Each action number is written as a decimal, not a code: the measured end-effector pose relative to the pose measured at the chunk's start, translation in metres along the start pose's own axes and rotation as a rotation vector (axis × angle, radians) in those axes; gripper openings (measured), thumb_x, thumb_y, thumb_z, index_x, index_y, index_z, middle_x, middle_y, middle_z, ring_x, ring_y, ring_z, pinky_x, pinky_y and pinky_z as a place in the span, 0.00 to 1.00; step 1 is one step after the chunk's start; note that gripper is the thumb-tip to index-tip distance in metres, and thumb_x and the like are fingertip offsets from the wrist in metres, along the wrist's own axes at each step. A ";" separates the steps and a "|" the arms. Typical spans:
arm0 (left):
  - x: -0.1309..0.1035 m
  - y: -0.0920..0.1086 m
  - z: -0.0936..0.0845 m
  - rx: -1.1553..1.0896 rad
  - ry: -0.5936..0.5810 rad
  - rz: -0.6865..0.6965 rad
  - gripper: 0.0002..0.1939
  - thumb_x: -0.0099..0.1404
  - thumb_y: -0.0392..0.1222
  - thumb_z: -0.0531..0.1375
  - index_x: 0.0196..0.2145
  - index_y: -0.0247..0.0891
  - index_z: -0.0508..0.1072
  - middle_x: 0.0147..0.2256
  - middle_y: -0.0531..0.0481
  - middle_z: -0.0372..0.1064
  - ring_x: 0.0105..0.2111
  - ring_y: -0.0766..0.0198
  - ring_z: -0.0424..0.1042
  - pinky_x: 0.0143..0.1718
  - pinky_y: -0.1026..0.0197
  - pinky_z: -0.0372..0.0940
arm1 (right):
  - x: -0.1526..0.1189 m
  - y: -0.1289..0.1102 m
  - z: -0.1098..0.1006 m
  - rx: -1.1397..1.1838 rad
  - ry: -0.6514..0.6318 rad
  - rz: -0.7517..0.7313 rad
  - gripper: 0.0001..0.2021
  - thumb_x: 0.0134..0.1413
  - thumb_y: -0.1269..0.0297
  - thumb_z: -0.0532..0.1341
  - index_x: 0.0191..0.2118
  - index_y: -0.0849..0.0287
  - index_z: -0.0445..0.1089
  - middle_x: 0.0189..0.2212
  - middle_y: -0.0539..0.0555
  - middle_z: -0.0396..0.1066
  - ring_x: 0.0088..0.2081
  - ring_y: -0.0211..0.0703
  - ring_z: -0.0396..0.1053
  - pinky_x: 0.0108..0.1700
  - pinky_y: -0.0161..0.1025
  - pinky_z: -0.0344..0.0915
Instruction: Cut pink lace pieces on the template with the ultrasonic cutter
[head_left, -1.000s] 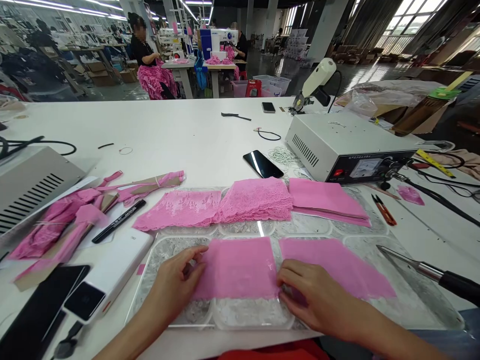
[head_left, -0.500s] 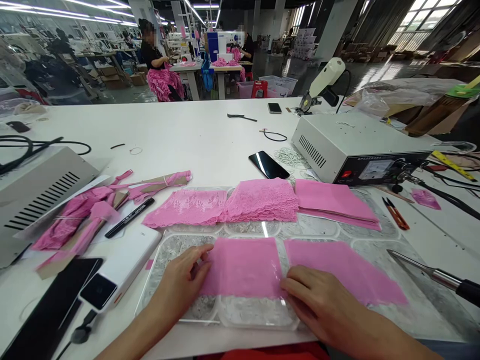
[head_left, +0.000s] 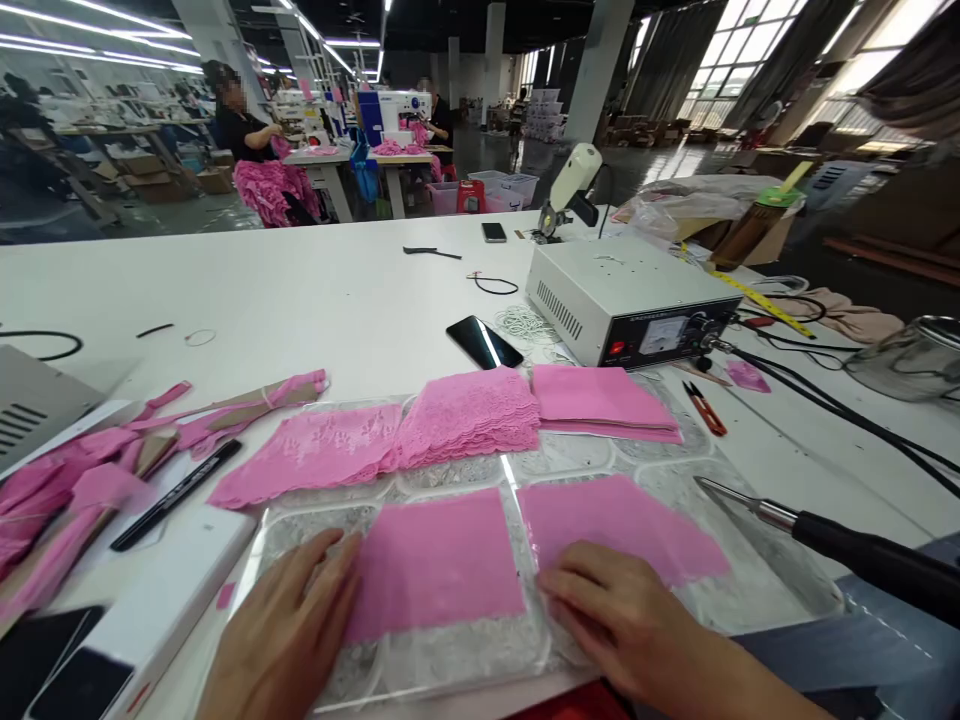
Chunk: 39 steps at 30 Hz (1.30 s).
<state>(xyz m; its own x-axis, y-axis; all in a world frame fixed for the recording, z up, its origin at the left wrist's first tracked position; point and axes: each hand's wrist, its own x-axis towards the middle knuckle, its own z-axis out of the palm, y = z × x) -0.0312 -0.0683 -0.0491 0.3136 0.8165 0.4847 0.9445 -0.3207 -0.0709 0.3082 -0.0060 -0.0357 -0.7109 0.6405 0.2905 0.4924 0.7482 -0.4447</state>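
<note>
My left hand [head_left: 289, 620] lies with fingers loosely stretched along the left edge of a flat pink fabric piece [head_left: 442, 560]. My right hand [head_left: 611, 615] has bent fingers pressed together at the gap between that piece and a second, angled pink fabric piece [head_left: 622, 530]; what its fingertips hold, if anything, is hidden. Both pieces lie on a clear plastic board [head_left: 450, 660] with rounded panels. Along the board's far side are a lace piece [head_left: 315, 450], a stack of scalloped pink lace [head_left: 469, 420] and a stack of plain pink fabric [head_left: 600, 400].
At right lie a pointed tool with a black handle [head_left: 862, 550] and orange thread snips [head_left: 705, 408]. A grey power unit [head_left: 637, 300] and a phone [head_left: 484, 343] stand farther back. A marker [head_left: 176, 495], a white box-like device [head_left: 150, 600] and pink bundles [head_left: 97, 490] are at left.
The view has swung right. My left hand has flattened beside the first fabric piece, which now lies smooth. My right hand stays by the gap between the two pieces.
</note>
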 end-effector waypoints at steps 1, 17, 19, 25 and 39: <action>0.005 0.003 0.000 -0.052 0.007 0.058 0.15 0.74 0.41 0.50 0.50 0.38 0.73 0.47 0.41 0.74 0.42 0.52 0.76 0.43 0.52 0.72 | -0.006 0.007 -0.004 0.001 0.077 0.031 0.12 0.59 0.76 0.54 0.43 0.57 0.70 0.33 0.54 0.72 0.33 0.40 0.72 0.33 0.35 0.68; 0.104 0.091 0.048 -0.295 -0.175 0.684 0.23 0.74 0.42 0.53 0.64 0.40 0.62 0.64 0.46 0.59 0.66 0.53 0.53 0.67 0.42 0.43 | -0.105 0.068 -0.043 -0.212 0.487 0.535 0.10 0.62 0.68 0.56 0.42 0.49 0.74 0.38 0.56 0.76 0.39 0.51 0.77 0.38 0.45 0.75; 0.101 0.089 0.049 -0.263 -0.132 0.701 0.21 0.74 0.42 0.52 0.62 0.41 0.65 0.63 0.48 0.61 0.66 0.54 0.54 0.68 0.43 0.40 | -0.105 0.067 -0.044 -0.172 0.480 0.546 0.11 0.62 0.68 0.56 0.42 0.48 0.74 0.39 0.57 0.76 0.40 0.52 0.77 0.38 0.46 0.75; 0.096 0.087 0.048 -0.187 -0.088 0.746 0.22 0.73 0.41 0.51 0.62 0.39 0.65 0.63 0.47 0.61 0.66 0.53 0.55 0.69 0.42 0.31 | -0.103 0.070 -0.043 -0.164 0.477 0.511 0.11 0.61 0.70 0.57 0.42 0.47 0.73 0.39 0.56 0.75 0.40 0.51 0.76 0.38 0.45 0.74; 0.096 0.094 0.019 -0.381 -0.397 0.634 0.19 0.73 0.40 0.54 0.58 0.32 0.67 0.59 0.40 0.65 0.65 0.51 0.57 0.67 0.37 0.39 | -0.116 0.081 -0.028 -0.296 0.557 0.371 0.09 0.62 0.60 0.57 0.45 0.50 0.72 0.40 0.53 0.74 0.40 0.47 0.75 0.48 0.44 0.66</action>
<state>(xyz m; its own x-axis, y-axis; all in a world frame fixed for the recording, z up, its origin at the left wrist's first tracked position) 0.0897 -0.0104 -0.0259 0.8524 0.5123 0.1044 0.5024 -0.8579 0.1078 0.4449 -0.0147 -0.0818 -0.1486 0.7948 0.5884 0.8221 0.4299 -0.3732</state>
